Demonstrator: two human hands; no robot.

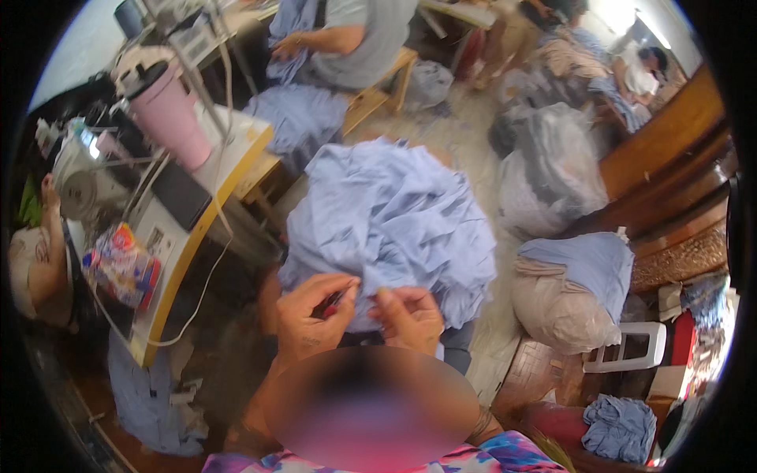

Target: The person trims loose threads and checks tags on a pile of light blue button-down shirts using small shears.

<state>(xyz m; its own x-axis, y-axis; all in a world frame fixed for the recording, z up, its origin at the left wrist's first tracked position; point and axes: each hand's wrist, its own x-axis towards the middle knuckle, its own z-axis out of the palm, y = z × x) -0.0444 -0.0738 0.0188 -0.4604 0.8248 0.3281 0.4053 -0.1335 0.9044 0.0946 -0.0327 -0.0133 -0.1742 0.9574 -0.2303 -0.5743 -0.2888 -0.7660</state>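
A big heap of light blue cloth (386, 213) lies in front of me, close to my lap. My left hand (311, 315) is closed at its near edge, thumb and forefinger pinched together. Within the curl of those fingers sits a small red and dark thing (330, 306); its kind is too small to make out. A short gap to the right, my right hand (408, 317) pinches the near edge of the light blue cloth between thumb and fingers.
On the left, a yellow-edged table (256, 150) bears a pink tumbler (169, 114), a dark phone (181, 195) and a colourful packet (122, 264). At right stand stuffed plastic bags (548, 173), a cloth bundle (572, 292) and a white stool (631, 347). A person (355, 39) sits ahead.
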